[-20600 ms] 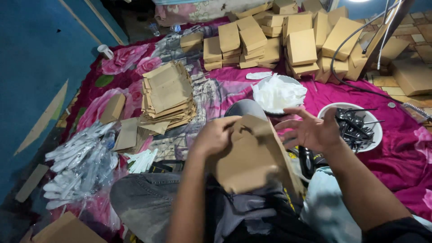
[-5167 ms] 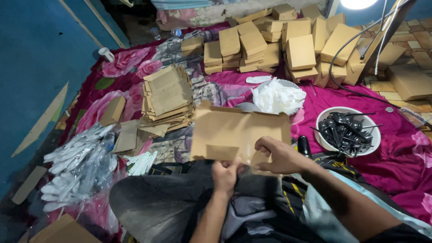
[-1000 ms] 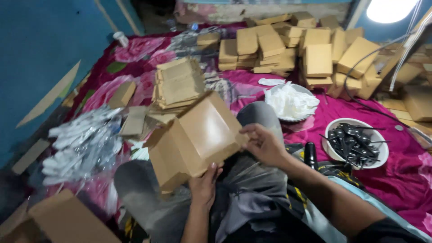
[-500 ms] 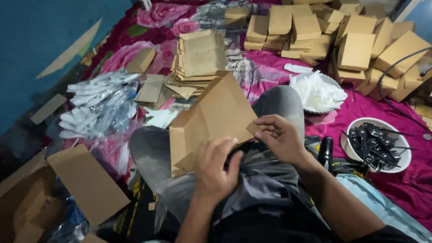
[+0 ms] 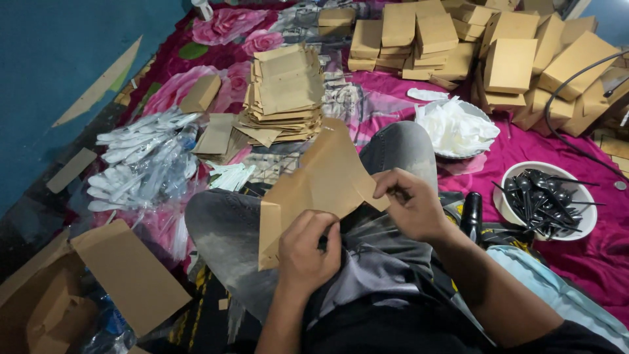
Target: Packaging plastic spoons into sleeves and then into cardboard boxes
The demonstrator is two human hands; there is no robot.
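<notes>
Left hand fingers grasp the lower edge of the cardboard box; right hand fingers pinch its flap at 3 o'clock. Box rests over the lap. Stack of flat boxes at 12 o'clock; bowl of black spoons at 3 o'clock.

left hand curled — right hand pinching, forearms converging

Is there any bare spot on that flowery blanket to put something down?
Bare blanket shows between the flat cardboard stack and the bowl of white bags, and again below the bowl of black spoons. The folded boxes behind and the wrapped white cutlery crowd the rest.
</notes>
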